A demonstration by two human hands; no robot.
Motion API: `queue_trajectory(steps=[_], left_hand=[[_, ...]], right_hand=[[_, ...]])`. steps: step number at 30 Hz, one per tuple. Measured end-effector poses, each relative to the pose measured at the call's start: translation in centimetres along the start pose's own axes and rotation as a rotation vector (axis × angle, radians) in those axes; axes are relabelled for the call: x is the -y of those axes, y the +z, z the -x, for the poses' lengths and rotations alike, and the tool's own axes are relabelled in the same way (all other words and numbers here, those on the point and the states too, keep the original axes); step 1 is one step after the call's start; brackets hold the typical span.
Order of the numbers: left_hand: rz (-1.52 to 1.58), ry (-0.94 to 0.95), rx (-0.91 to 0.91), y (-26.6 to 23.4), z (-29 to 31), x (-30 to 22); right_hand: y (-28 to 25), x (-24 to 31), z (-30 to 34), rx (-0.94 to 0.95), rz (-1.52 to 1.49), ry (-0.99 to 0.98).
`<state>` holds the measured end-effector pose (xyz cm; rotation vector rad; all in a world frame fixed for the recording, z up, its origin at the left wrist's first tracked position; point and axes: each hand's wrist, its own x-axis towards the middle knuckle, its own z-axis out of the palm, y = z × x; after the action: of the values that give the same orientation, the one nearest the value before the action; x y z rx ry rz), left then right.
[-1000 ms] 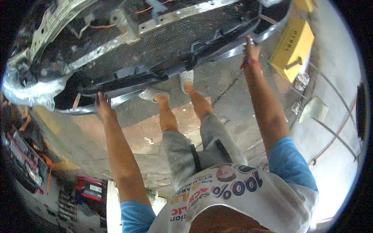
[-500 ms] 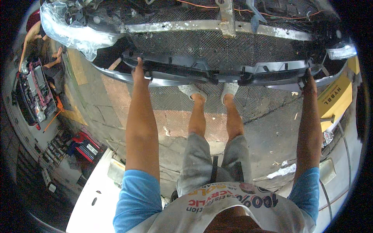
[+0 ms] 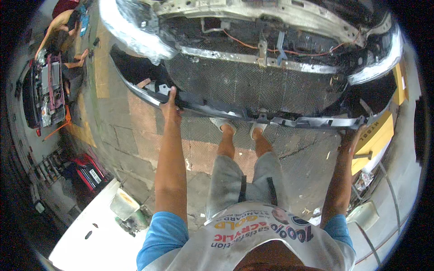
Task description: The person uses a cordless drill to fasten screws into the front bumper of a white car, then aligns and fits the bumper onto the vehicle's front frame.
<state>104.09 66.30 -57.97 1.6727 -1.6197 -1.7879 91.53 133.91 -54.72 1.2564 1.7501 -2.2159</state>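
A long dark car bumper [image 3: 298, 122] with a silvery edge spans the view in front of me, and both my hands grip it. My left hand [image 3: 171, 109] is closed on its left part, thumb up over the rim. Near its right end, my right hand [image 3: 350, 137] is closed around the lower edge, with most of its fingers hidden. Just beyond is a car's bare front end, with a scuffed metal crossbar [image 3: 217, 55]. A plastic-wrapped headlight [image 3: 135, 34] sits at its left, another headlight [image 3: 382, 61] at its right.
My feet in light clogs [image 3: 258, 131] stand on the patterned floor below the bumper. A yellow box [image 3: 375, 144] stands beside my right hand. White car panels [image 3: 104, 226] are behind me. At far left, another person [image 3: 61, 22] crouches by a partly stripped car [image 3: 52, 86].
The view has tilted up, showing more of the car's front end. The bumper has turned in my hands, with its right end now lower than its left. Both hands keep their hold.
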Motion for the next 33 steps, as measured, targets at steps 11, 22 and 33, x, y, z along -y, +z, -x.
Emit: queue_trajectory(steps=[11, 22, 33], left_hand=[[0.094, -0.085, -0.063, 6.2, 6.3, -10.8], [-0.132, -0.184, -0.021, 8.7, 0.0, -14.7], [-0.323, -0.148, -0.169, 13.1, -2.4, -18.8]], right_hand=[[0.8, 8.3, -0.1, -0.059, 0.34, -0.084], [8.4, 10.4, -1.0, -0.151, 0.407, -0.051], [11.1, 11.4, -4.8, -0.083, 0.291, 0.046]])
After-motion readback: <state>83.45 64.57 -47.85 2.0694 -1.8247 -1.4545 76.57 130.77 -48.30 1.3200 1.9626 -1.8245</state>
